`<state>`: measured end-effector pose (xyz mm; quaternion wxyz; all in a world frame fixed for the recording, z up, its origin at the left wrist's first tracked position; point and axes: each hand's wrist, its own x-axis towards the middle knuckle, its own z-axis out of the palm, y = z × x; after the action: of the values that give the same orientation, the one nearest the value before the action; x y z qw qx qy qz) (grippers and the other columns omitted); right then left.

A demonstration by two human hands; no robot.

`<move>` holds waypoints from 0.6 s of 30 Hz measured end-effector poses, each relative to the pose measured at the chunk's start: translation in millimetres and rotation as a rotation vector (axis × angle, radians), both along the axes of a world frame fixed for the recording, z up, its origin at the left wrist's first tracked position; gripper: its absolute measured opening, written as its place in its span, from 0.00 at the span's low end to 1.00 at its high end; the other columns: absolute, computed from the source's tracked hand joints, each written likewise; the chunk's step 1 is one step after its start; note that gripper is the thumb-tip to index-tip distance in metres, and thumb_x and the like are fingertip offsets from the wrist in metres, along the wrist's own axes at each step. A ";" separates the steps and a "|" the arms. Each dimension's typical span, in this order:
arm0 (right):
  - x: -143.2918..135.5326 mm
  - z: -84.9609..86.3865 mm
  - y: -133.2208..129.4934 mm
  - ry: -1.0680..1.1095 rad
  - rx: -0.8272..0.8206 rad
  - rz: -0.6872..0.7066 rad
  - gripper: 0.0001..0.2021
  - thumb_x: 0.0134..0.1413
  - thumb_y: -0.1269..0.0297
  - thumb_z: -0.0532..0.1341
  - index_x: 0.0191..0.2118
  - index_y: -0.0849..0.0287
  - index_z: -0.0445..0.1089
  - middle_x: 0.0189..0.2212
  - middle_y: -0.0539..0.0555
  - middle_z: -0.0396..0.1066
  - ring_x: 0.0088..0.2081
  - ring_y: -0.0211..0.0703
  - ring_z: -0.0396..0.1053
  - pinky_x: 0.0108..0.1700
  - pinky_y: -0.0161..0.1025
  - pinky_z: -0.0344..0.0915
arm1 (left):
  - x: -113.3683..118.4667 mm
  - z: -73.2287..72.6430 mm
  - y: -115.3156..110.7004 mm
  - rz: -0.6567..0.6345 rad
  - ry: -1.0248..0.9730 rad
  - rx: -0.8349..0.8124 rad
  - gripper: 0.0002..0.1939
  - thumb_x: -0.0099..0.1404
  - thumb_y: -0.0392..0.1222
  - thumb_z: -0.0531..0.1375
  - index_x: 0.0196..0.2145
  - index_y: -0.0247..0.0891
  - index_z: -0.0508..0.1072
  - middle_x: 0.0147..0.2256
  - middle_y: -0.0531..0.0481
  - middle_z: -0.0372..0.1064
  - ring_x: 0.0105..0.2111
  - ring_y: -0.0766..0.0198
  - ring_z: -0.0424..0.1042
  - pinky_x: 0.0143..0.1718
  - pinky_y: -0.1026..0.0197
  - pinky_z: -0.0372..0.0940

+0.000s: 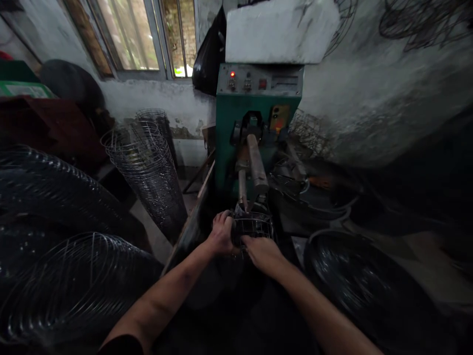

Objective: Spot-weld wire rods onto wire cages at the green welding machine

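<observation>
Holding a small wire cage [252,228] with both hands, I keep it just under the front end of the green machine [254,128]. My left hand [221,234] is closed around the cage's rim at its 9 o'clock side, fingers curled over the wires. My right hand [263,252] lies on the cage at about 5 o'clock, palm down; if its fingers grip the wire, I cannot tell. A metal arm [256,165] of the machine points down to the cage from 12 o'clock. At 10 o'clock from my hands stands a tall stack of wire cages [150,167]. At 8 o'clock lie large wire coils [74,281], and at 3 o'clock a dark round coil [354,276].
</observation>
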<state>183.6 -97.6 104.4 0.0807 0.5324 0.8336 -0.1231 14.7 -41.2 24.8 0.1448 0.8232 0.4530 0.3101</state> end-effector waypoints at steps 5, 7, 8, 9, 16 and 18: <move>9.0 2.4 9.9 0.019 0.004 -0.037 0.15 0.64 0.71 0.52 0.53 0.60 0.68 0.41 0.61 0.78 0.42 0.51 0.76 0.40 0.38 0.64 | 11.5 3.6 11.5 0.001 0.020 0.045 0.36 0.38 0.55 0.69 0.44 0.38 0.65 0.55 0.33 0.60 0.56 0.36 0.60 0.57 0.37 0.58; 12.2 3.7 13.6 0.023 0.017 -0.044 0.15 0.63 0.71 0.51 0.52 0.62 0.68 0.40 0.61 0.78 0.41 0.52 0.76 0.39 0.39 0.64 | 16.0 4.9 18.0 -0.004 0.033 0.031 0.37 0.37 0.55 0.69 0.44 0.38 0.65 0.55 0.32 0.59 0.56 0.36 0.60 0.56 0.37 0.58; 13.9 3.8 15.2 0.027 0.025 -0.046 0.15 0.63 0.71 0.51 0.52 0.62 0.68 0.39 0.61 0.78 0.40 0.52 0.76 0.39 0.39 0.64 | 18.2 5.8 21.2 -0.002 0.043 0.020 0.37 0.37 0.55 0.69 0.43 0.37 0.65 0.55 0.32 0.60 0.55 0.35 0.60 0.56 0.37 0.58; 15.5 3.5 16.7 0.032 0.032 -0.047 0.15 0.63 0.72 0.51 0.51 0.62 0.68 0.39 0.61 0.78 0.40 0.52 0.76 0.39 0.39 0.64 | 20.2 7.0 24.1 0.002 0.054 0.009 0.38 0.36 0.55 0.70 0.43 0.37 0.65 0.55 0.31 0.60 0.55 0.35 0.61 0.56 0.37 0.58; 23.5 -1.5 27.0 0.054 0.058 -0.071 0.15 0.63 0.70 0.52 0.52 0.61 0.68 0.42 0.61 0.77 0.43 0.53 0.75 0.42 0.39 0.64 | 24.8 18.9 31.1 -0.014 0.125 -0.053 0.41 0.34 0.52 0.72 0.45 0.37 0.65 0.56 0.33 0.59 0.56 0.36 0.59 0.55 0.37 0.59; 23.5 1.4 27.3 0.080 0.050 -0.085 0.15 0.63 0.69 0.53 0.52 0.59 0.69 0.43 0.60 0.77 0.45 0.52 0.75 0.44 0.39 0.64 | 24.1 18.9 32.5 -0.023 0.117 -0.046 0.38 0.37 0.53 0.72 0.45 0.40 0.66 0.55 0.36 0.60 0.55 0.37 0.60 0.54 0.38 0.60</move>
<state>207.1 -70.4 105.8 0.0285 0.5640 0.8155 -0.1268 38.8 -8.7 43.8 0.1405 0.8415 0.4581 0.2495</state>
